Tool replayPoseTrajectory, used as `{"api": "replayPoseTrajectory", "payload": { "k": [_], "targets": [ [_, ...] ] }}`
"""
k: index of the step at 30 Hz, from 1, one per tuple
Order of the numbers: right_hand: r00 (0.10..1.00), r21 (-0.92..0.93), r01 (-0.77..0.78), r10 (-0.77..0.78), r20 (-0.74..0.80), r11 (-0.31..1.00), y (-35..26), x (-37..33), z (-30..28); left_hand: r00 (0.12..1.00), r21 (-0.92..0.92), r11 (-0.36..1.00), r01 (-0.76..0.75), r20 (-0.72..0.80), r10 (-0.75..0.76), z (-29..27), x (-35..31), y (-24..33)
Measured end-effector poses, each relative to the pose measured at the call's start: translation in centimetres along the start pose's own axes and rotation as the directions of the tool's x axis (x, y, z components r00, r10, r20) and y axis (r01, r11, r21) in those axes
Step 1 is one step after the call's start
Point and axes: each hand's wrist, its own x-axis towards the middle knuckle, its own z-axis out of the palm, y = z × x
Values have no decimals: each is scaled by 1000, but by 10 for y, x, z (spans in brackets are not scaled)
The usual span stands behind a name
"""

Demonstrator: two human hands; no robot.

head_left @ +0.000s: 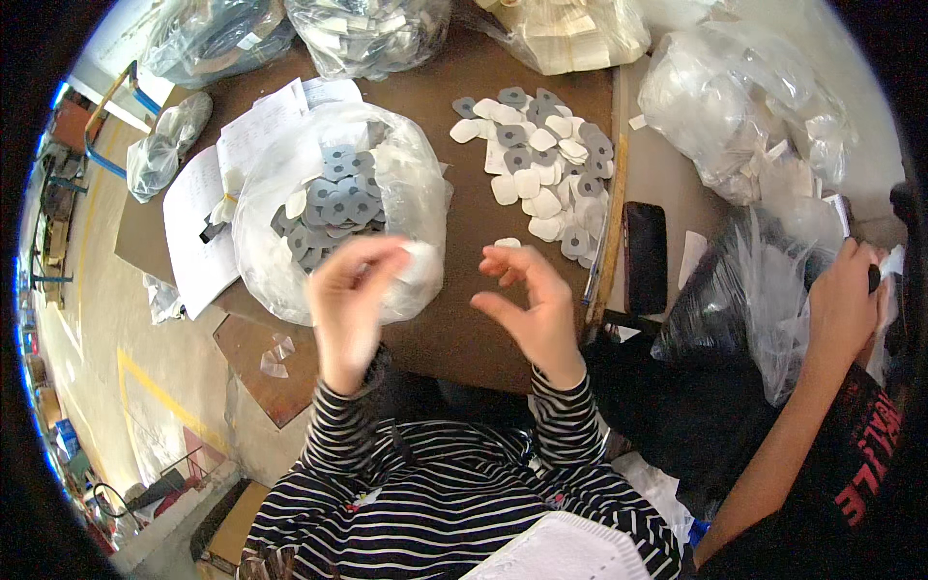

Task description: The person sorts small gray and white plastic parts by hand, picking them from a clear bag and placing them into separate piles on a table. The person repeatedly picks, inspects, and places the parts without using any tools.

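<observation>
My left hand (350, 307) is over the near edge of a clear plastic bag (266, 261). Its fingers and thumb pinch a small white rounded piece (418, 263), blurred by motion. Inside the open bag lie many grey flat pieces (338, 198), each with a dark hole. My right hand (532, 309) hovers above the brown table (464, 333) with fingers curled and thumb apart, nothing visible between them. Just beyond its fingertips a white piece (507, 243) shows on the table. Farther off, white rounded pieces (544, 203) lie in a loose pile mixed with grey holed pieces (599, 145).
Written papers (198, 227) lie left of the bag. Full plastic bags (372, 39) line the table's far side. At right are a dark phone (645, 256), pens (596, 256), a black bag (720, 285) and a co-worker's arm (802, 416) with a hand (846, 300).
</observation>
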Motion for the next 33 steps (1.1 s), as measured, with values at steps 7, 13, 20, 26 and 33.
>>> {"api": "replayPoseTrajectory", "payload": {
  "k": [7,13,20,26,33],
  "targets": [
    [971,-784,91,-228,-66,614,44,35,-66,835,380,868,-320,-320,448,-29,41,2],
    [991,-830,127,-93,91,543,62,46,-56,853,116,904,-412,398,338,56,9,-13],
    [978,-874,177,-177,106,452,59,40,-49,791,272,786,-555,465,397,100,3,-69],
    [983,-675,15,-133,-123,738,56,40,-64,847,102,907,-409,413,336,89,1,-53],
    [952,124,-302,306,-17,945,22,24,-43,946,-290,955,64,323,34,89,7,-30]
  ]
}}
